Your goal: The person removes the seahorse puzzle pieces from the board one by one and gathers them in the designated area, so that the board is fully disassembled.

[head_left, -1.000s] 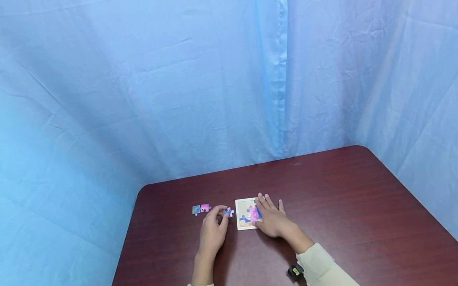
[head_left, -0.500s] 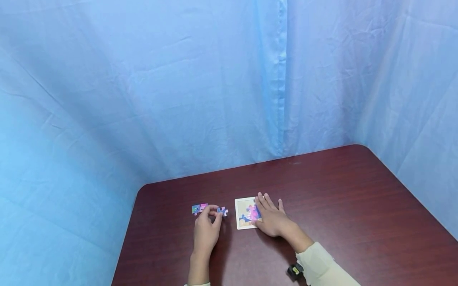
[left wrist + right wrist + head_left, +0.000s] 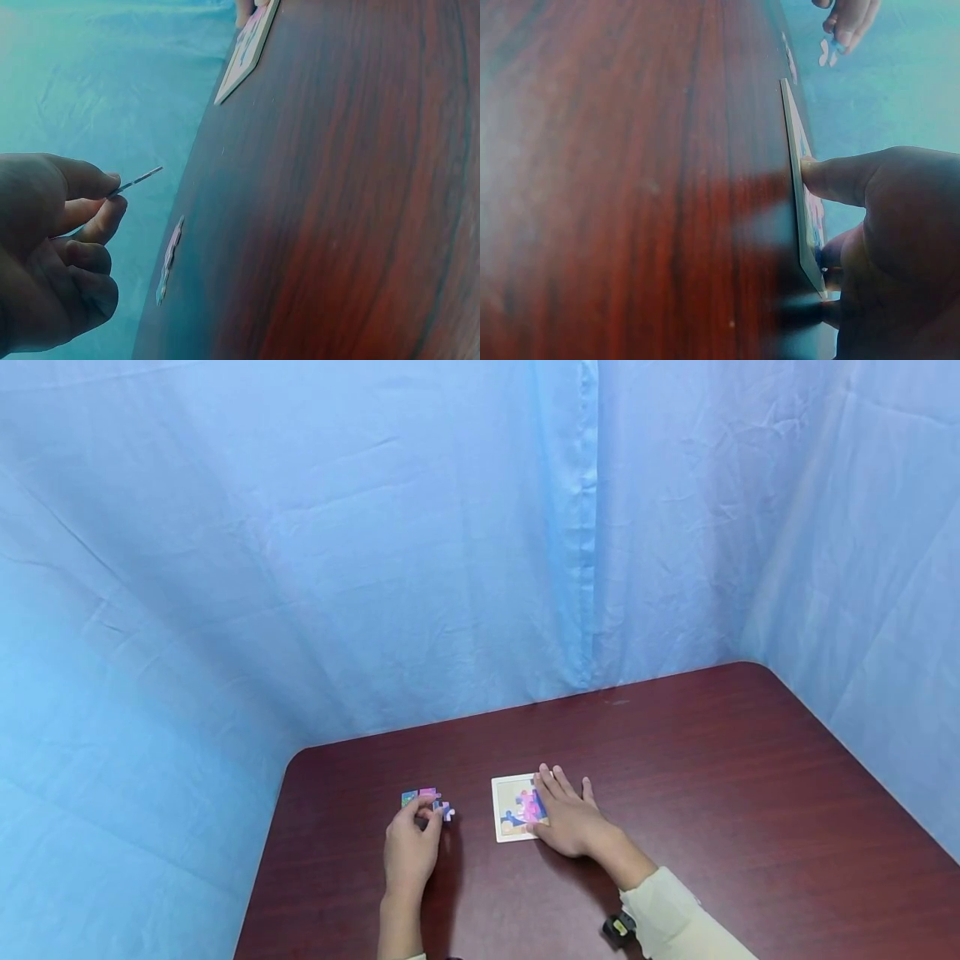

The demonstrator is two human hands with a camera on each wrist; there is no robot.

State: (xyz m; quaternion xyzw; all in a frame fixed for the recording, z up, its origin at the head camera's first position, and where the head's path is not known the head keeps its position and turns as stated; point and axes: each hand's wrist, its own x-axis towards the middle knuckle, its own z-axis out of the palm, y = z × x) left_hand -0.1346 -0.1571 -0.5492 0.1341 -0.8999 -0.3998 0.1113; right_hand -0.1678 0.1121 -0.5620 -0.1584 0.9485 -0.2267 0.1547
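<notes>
A blue cloth (image 3: pixel 375 568) hung behind the dark red table (image 3: pixel 712 793). At the left lay two joined pieces (image 3: pixel 417 797); just beside them the left hand (image 3: pixel 408 847) pinched a blue puzzle piece (image 3: pixel 446 812) clear of the wood. Rightward, the right hand (image 3: pixel 572 818) lay flat, fingers straight, on the puzzle board (image 3: pixel 508 803).

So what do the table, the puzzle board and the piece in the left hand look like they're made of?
Table: dark reddish wood or wood-look laminate, streaky grain, slight sheen. Puzzle board: probably thin wood or cardboard, pale edge, printed face. Puzzle piece, pinched by the left hand: very thin, flat, printed; card or thin wood, cannot tell which.
</notes>
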